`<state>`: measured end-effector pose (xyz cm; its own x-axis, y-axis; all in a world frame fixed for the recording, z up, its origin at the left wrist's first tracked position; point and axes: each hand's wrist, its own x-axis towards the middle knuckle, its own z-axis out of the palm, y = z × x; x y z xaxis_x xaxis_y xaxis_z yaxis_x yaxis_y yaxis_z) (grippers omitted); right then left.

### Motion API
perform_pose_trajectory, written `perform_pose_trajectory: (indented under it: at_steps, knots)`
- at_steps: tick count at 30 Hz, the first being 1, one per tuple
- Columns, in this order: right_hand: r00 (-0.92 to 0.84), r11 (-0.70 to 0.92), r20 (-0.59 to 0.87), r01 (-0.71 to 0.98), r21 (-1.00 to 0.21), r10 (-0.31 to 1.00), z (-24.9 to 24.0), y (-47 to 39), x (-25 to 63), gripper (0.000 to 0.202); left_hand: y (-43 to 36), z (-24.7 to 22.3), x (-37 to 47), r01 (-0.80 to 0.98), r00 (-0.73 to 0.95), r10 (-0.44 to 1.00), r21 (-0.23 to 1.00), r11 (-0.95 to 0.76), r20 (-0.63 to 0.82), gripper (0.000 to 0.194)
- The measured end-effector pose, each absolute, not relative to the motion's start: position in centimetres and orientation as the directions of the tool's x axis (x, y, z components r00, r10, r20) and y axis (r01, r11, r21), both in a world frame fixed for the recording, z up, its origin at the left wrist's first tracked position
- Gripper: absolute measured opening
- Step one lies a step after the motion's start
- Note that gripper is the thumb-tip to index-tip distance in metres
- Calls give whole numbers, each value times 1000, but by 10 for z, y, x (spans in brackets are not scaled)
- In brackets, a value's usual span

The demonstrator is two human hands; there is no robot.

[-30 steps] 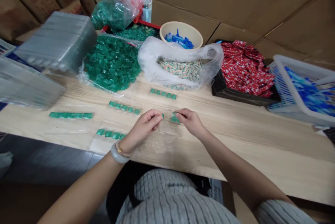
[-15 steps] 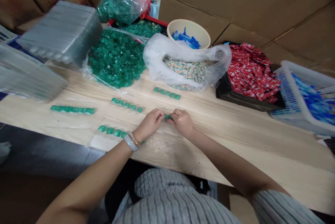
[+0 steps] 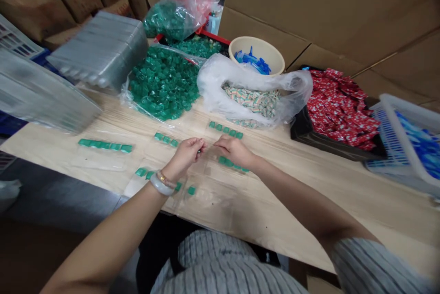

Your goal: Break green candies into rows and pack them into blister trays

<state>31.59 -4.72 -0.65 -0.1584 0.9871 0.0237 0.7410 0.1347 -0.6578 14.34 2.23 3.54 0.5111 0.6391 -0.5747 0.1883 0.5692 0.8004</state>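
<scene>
My left hand (image 3: 187, 154) is closed above the table, its fingertips pinched around a small dark bit too hidden to name. Facing it across a small gap is my right hand (image 3: 235, 151), thumb and fingers pressed together with nothing visible in them. Partly under the right hand lies a row of green squares (image 3: 227, 161) on a clear plastic sheet. Another green row (image 3: 166, 139) runs behind my left hand, which covers part of it. Below the left wrist, one more row (image 3: 140, 172) is partly hidden by the bracelets. A single green square (image 3: 191, 190) lies on a sheet nearer me.
More green rows lie left (image 3: 105, 145) and farther back (image 3: 226, 130). Behind them are a heap of green pieces (image 3: 161, 83), a plastic bag (image 3: 215, 76) of small striped pieces, a cream bowl (image 3: 233, 46), red packets (image 3: 338, 106), a white basket (image 3: 395, 147) and grey plastic trays (image 3: 99, 48).
My hands have moved apart and up from the row they were touching, the left one leftward. More of that row's green squares show, and the single square nearer me is uncovered. The view has shifted slightly.
</scene>
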Motion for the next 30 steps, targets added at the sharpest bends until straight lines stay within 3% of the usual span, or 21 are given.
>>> perform_pose_trajectory:
  at_steps: [4,9,14,18,22,26,30]
  knots:
    - [-257,180,-51,793,-582,965,-3,-26,312,20,25,33,136,72,516,546,668,740,-660,26]
    - [-123,206,165,638,-742,979,15,-14,299,20,37,35,134,-103,583,424,455,884,-693,29]
    - [-116,302,300,641,-705,947,31,24,293,20,73,55,147,-275,673,403,296,915,-620,31]
    - [15,308,455,715,-627,890,45,94,309,19,108,81,162,-418,684,557,373,829,-471,14]
    - [197,136,498,821,-555,845,66,192,349,16,121,90,167,-469,524,718,548,692,-459,29]
    - [310,-122,384,889,-441,870,73,274,400,22,118,76,155,-400,477,691,566,721,-543,34]
    - [347,-283,308,930,-233,886,64,307,432,20,116,66,142,-371,451,678,568,734,-581,29]
